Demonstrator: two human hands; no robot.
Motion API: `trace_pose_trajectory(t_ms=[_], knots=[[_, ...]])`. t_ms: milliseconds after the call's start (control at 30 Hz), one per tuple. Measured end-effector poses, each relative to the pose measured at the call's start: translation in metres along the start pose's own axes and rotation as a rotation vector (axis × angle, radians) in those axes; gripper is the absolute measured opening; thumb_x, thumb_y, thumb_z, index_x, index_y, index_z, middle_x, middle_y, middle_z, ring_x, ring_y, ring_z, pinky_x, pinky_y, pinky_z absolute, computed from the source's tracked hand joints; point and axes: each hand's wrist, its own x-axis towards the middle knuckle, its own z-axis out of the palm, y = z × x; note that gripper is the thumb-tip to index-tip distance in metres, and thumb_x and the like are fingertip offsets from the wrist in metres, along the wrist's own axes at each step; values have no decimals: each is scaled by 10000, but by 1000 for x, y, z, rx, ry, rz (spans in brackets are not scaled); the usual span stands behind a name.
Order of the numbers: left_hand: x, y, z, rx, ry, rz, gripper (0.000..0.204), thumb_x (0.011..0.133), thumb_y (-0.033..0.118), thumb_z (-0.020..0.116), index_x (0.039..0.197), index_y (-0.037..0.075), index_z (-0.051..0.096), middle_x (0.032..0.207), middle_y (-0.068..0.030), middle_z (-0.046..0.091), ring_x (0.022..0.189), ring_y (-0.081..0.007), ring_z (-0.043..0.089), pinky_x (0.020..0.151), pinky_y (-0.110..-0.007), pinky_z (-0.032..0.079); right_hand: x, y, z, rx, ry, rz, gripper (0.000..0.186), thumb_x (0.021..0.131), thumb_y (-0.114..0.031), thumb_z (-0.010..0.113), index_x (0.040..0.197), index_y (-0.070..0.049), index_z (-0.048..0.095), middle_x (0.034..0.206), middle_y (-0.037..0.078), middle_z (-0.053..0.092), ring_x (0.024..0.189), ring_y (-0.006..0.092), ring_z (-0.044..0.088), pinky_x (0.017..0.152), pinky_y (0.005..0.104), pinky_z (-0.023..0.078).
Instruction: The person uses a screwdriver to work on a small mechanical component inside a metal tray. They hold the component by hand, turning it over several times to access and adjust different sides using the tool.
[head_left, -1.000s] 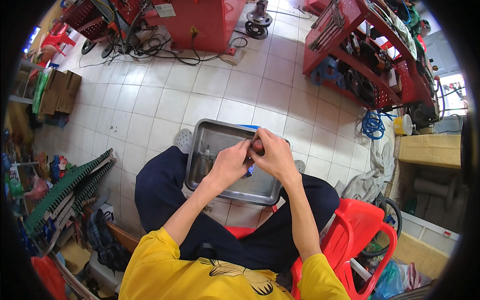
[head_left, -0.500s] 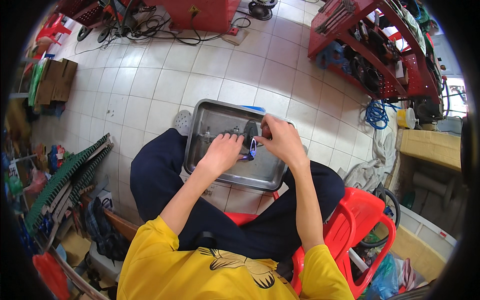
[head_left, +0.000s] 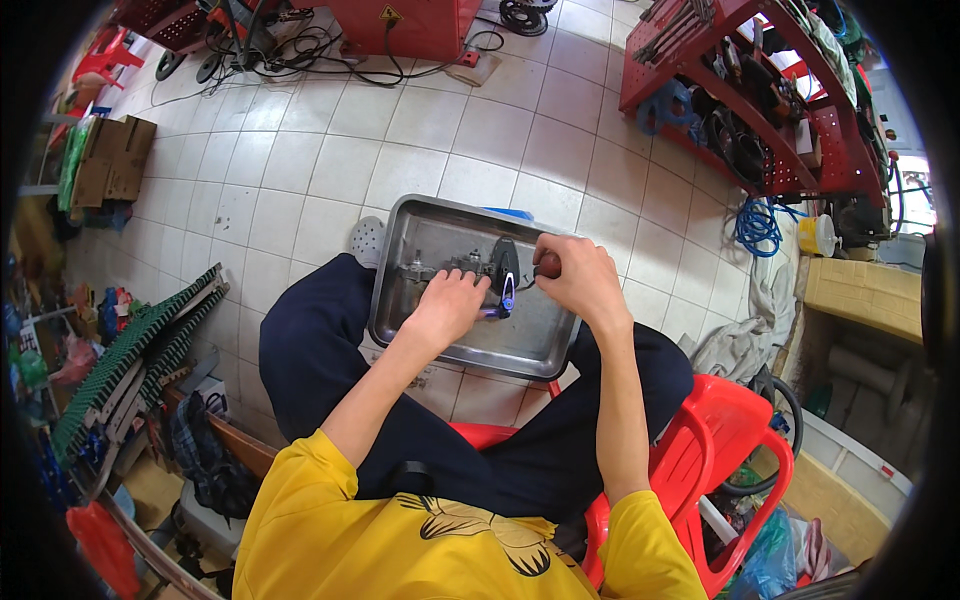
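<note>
A steel tray (head_left: 550,348) sits between my legs, holding grey metal parts (head_left: 418,262), an upright black piece (head_left: 503,260) and a shiny purple-blue part (head_left: 508,300). My left hand (head_left: 452,305) has its fingers bent over the metal assembly at the tray's middle, gripping it beside the purple-blue part; its fingertips are partly hidden. My right hand (head_left: 580,280) is closed around a small reddish-brown rounded object (head_left: 548,264), perhaps a handle, just right of the black piece.
Red plastic chairs (head_left: 720,420) stand by my right leg. A red tool rack (head_left: 820,160), coiled blue hose (head_left: 757,225) and yellow bucket (head_left: 815,235) are at right. Cables (head_left: 340,55) lie by a red cabinet (head_left: 395,25) ahead. Cardboard boxes (head_left: 110,165) and folded green-patterned boards (head_left: 140,365) are at left.
My hands have separated, the left moving down-left onto the metal parts, the right moving right with the reddish-brown object. The black piece and purple-blue part now show between them.
</note>
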Motion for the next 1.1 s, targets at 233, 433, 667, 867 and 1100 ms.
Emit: trace_pose_trajectory(t_ms=[233, 433, 667, 867, 1100], knots=[[10, 0, 36, 42, -191, -44, 444, 986, 300, 648, 1405, 159, 607, 1301, -200, 602, 1198, -383, 604, 989, -519, 498, -2, 4, -1, -61, 6, 22, 242, 742, -186, 807, 942, -103, 699, 848, 66, 746, 846, 310, 717, 726, 435, 552], [10, 3, 57, -69, -202, -249, 494, 1001, 388, 625, 1460, 218, 559, 1263, -257, 576, 1175, -437, 614, 947, -540, 524, 0, 7, 0, 14, 61, -3, 239, 736, -150, 810, 929, -74, 692, 795, 75, 741, 786, 303, 717, 716, 427, 555], [14, -4, 83, -207, -13, -306, 411, 1018, 435, 601, 1394, 272, 562, 1210, -264, 537, 1026, -442, 665, 821, -526, 563, 4, -4, -13, 281, 294, -8, 180, 737, -95, 770, 875, -14, 688, 747, 114, 727, 681, 236, 696, 690, 331, 554], [17, 1, 101, -232, 137, -329, 364, 1008, 391, 632, 1340, 254, 573, 1156, -264, 500, 979, -455, 675, 820, -514, 571, 11, -7, -12, 454, 410, -57, 188, 758, -125, 755, 864, 13, 683, 659, 125, 694, 627, 229, 696, 659, 339, 544], [11, 2, 96, -513, 204, -352, 330, 974, 266, 677, 1292, 250, 591, 1162, -283, 488, 955, -498, 647, 820, -532, 561, 7, -12, -16, 485, 438, -18, 198, 769, -131, 784, 845, 15, 675, 645, 99, 695, 591, 193, 665, 639, 321, 537]])
